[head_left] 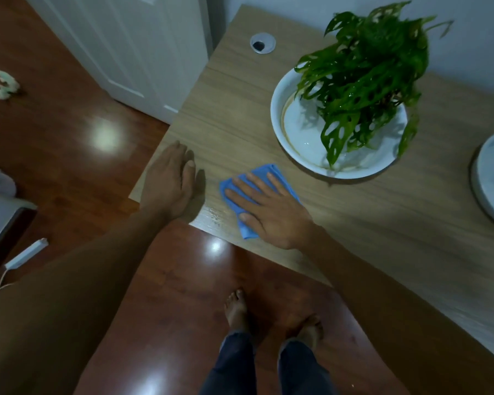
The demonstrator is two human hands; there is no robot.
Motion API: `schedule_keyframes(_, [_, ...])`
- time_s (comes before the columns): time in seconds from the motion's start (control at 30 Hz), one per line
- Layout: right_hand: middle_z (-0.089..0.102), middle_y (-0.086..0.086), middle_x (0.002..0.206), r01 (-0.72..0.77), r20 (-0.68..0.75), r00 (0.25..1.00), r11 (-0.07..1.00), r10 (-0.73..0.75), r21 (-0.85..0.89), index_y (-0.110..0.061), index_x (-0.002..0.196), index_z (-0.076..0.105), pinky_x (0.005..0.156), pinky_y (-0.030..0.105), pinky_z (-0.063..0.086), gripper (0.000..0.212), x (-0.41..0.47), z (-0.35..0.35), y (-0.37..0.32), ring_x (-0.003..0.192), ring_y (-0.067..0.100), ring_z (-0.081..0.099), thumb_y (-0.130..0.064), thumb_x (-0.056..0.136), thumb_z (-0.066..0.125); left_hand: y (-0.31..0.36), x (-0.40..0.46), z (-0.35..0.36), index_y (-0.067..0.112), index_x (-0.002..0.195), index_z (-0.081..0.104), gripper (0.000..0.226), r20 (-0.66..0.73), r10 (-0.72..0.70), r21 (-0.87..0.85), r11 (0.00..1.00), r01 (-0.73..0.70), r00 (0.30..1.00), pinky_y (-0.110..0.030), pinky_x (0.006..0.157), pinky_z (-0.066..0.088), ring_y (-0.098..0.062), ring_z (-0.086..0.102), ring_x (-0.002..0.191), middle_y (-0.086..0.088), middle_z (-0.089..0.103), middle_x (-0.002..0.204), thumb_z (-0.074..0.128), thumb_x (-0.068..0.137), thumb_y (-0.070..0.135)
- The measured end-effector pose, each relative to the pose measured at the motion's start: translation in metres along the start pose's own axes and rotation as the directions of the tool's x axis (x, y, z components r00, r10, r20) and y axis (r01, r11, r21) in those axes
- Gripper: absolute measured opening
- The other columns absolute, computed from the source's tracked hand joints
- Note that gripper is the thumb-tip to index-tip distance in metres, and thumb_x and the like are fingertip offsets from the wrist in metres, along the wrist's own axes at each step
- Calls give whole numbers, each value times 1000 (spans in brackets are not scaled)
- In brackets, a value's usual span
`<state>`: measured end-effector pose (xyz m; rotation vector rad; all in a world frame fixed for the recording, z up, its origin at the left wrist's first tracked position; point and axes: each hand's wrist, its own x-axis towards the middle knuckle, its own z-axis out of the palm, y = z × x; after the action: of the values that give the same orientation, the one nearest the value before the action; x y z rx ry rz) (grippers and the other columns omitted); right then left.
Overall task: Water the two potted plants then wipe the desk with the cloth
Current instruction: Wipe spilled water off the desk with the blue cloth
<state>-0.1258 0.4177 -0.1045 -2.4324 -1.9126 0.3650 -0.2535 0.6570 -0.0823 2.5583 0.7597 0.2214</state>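
A folded blue cloth (264, 173) lies on the light wooden desk (382, 229) near its front left corner. My right hand (268, 208) presses flat on the cloth, fingers spread. My left hand (169, 178) rests flat on the desk's left corner, holding nothing. A wet streak shines on the desk just left of the cloth. Behind the cloth, a green plant with holed leaves (365, 78) stands in a wide white dish (300, 132). The rim of a second white dish (488, 178) shows at the right edge; its plant is out of view.
A round cable hole (263, 43) sits at the desk's back left. A white door (131, 52) stands left of the desk. On the red-brown floor (69, 132) lie a white power strip (26, 256) and pale scraps (6, 85). My bare feet (237, 309) stand below the desk edge.
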Motion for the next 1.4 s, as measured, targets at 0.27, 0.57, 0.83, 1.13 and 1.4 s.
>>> schedule_keyframes(0.27, [-2, -5, 176, -247, -17, 968, 965, 250, 87, -29, 167, 6, 128, 56, -2, 62, 55, -9, -39, 162, 23, -9, -51, 110, 13, 19, -13, 9, 0, 149, 45, 57, 16, -24, 29, 999, 23, 1000, -43, 123, 27, -32, 36, 150, -22, 42, 158, 35, 104, 35])
schedule_keyframes(0.57, [16, -7, 174, -187, -58, 981, 982, 187, 0, -32, 166, 20, 129, 55, 9, 57, -100, 8, 58, 162, 20, 9, -49, 112, 22, 89, -28, 43, -2, 147, 47, 60, 106, 97, -40, 995, -94, 990, -49, 122, 33, -37, 40, 148, -24, 45, 156, 36, 102, 38])
schedule_keyframes(0.83, [7, -7, 175, -121, -24, 992, 992, 121, 23, -31, 166, 12, 130, 50, -3, 59, -123, 13, 52, 163, 20, -1, -49, 112, 22, 142, -41, 82, 1, 151, 42, 65, 167, 150, -10, 989, -150, 974, -48, 124, 28, -33, 34, 152, -20, 40, 160, 32, 102, 43])
schedule_keyframes(1.13, [-3, -7, 175, -537, -16, 839, 832, 544, 137, -31, 167, 2, 128, 56, -1, 62, -174, 6, 129, 162, 22, -9, -51, 109, 11, 200, -58, 118, 6, 155, 38, 65, 202, 182, 10, 982, -188, 962, -45, 127, 23, -28, 28, 155, -16, 36, 164, 30, 103, 45])
schedule_keyframes(1.4, [-10, -11, 174, -554, 15, 829, 817, 559, 161, -34, 167, -2, 129, 52, -6, 61, -217, 0, 195, 161, 16, -16, -53, 111, 12, 263, -70, 157, 9, 157, 36, 66, 175, 244, 16, 968, -251, 954, -45, 127, 21, -25, 24, 157, -12, 31, 167, 26, 104, 47])
